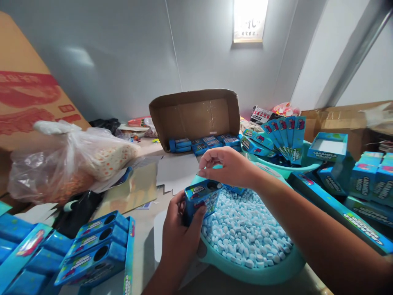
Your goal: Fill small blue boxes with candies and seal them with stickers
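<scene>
At the turquoise plastic basin point(258, 277), left fingers point(175, 209) grip a blue cardboard box point(196, 200), likely steadying it; right fingers point(215, 154) curl, hold unclear.

Head camera: sole view, worn on the person's head, looking forward and down across the table point(143, 229).
Left hand point(182, 237) and right hand point(229, 164): close to the lens, around mid-view.
Basin point(260, 276): near, seen obliquely from above, right of centre.
Wall point(123, 61): farther off, straight ahead, across the top background.
</scene>
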`<state>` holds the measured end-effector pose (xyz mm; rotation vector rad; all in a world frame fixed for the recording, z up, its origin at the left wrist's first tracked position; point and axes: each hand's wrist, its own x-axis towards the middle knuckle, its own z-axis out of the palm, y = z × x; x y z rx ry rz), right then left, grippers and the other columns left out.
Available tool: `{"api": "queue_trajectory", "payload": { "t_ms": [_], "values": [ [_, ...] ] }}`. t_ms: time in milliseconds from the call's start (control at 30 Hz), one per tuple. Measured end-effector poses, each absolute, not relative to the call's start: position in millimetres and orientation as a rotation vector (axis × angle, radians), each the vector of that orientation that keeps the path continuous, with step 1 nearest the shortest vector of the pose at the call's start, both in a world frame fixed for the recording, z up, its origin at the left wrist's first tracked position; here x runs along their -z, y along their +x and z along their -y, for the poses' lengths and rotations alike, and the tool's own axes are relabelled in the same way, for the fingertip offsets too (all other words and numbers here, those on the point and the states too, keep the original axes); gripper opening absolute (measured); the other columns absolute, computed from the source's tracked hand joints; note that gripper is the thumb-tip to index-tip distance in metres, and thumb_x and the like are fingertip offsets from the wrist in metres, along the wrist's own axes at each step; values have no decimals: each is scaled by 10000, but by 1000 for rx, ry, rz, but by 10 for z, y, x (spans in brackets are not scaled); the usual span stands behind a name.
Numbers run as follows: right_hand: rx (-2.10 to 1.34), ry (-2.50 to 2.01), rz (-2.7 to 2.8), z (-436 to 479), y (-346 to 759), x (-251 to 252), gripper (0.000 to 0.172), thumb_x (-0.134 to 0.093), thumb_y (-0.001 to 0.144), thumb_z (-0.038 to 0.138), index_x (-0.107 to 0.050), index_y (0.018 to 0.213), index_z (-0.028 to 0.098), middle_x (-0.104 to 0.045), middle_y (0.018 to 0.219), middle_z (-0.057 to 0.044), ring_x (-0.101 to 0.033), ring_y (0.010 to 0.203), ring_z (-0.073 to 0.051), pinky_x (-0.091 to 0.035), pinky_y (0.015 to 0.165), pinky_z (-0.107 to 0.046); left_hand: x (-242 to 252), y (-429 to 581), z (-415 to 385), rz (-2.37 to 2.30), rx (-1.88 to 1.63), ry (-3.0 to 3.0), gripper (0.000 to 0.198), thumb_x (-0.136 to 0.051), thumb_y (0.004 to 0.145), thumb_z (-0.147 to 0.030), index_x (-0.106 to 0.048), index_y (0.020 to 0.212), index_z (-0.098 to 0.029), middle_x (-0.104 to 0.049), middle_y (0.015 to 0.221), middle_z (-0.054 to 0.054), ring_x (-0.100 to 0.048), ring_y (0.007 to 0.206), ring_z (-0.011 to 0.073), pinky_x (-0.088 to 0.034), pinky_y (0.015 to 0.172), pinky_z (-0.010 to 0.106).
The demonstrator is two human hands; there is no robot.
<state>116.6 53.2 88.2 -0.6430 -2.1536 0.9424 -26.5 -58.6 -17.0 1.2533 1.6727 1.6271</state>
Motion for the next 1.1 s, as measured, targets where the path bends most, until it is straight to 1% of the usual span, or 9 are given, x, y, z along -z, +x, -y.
{"api": "queue_trajectory", "payload": {
  "t_ms": [200, 433, 567, 733, 867, 933, 967, 1033, 1100],
  "values": [
    [-992, -664, 2111, -517, 1162, -920, 188, -726, 773, 285, -602, 689, 171, -592, 696, 4, -512, 666, -114, -431, 647, -269, 186, -255, 579, -1657, -1643, 1216, 604, -721, 740, -494, -504, 1241, -236, -679, 1166, 84, -672, 1027, 241, -537, 899, 411],
    [-979, -662, 2192, -513, 1208, -968, 114, -570, 830, 233, -598, 740, 168, -572, 680, 13, -492, 636, -109, -379, 592, -252, 196, -282, 583, -1710, -1627, 1265, 626, -726, 730, -506, -509, 1243, -220, -699, 1128, 83, -684, 1010, 249, -561, 843, 381],
    [-811, -744, 2243, -542, 1203, -915, 105, -524, 779, 165, -555, 680, 179, -594, 707, -9, -505, 676, -127, -377, 613, -259, 212, -286, 578, -1741, -1622, 1267, 640, -725, 719, -523, -517, 1242, -219, -701, 1113, 84, -687, 1002, 256, -563, 850, 399],
    [-480, -880, 2336, -590, 1206, -846, 113, -544, 743, 150, -485, 653, 183, -577, 702, -33, -434, 631, -125, -306, 560, -281, 195, -268, 587, -1716, -1625, 1253, 627, -715, 740, -516, -518, 1259, -224, -691, 1137, 85, -675, 1020, 250, -543, 887, 401],
    [-470, -943, 2403, -594, 1257, -884, 144, -546, 762, 135, -493, 636, 177, -553, 645, -32, -393, 585, -118, -275, 529, -295, 193, -281, 592, -1718, -1621, 1285, 608, -702, 758, -513, -521, 1263, -226, -677, 1167, 89, -660, 1054, 257, -521, 913, 412],
    [-535, -923, 2403, -590, 1291, -914, 94, -545, 780, 128, -562, 696, 166, -581, 677, -32, -441, 606, -122, -318, 545, -284, 196, -290, 590, -1751, -1624, 1298, 605, -706, 756, -510, -526, 1256, -222, -682, 1137, 85, -664, 1027, 253, -524, 889, 401],
    [-601, -902, 2396, -587, 1307, -927, 58, -558, 793, 139, -609, 777, 161, -608, 729, -35, -482, 639, -128, -352, 564, -275, 196, -291, 589, -1770, -1640, 1302, 600, -709, 754, -508, -532, 1248, -217, -685, 1113, 82, -668, 1002, 248, -528, 867, 389],
    [-803, -852, 2398, -580, 1334, -946, 198, -610, 823, 204, -647, 1013, 164, -652, 880, -47, -555, 730, -145, -419, 612, -261, 188, -283, 587, -1787, -1679, 1294, 576, -712, 755, -498, -546, 1227, -212, -685, 1078, 72, -667, 968, 232, -528, 839, 364],
    [-1005, -820, 2438, -573, 1350, -954, 357, -663, 840, 286, -616, 1178, 182, -664, 1005, -57, -594, 794, -155, -460, 648, -256, 174, -266, 588, -1757, -1722, 1252, 548, -705, 766, -491, -552, 1216, -218, -681, 1072, 62, -662, 963, 219, -521, 843, 351]
  ]
}}
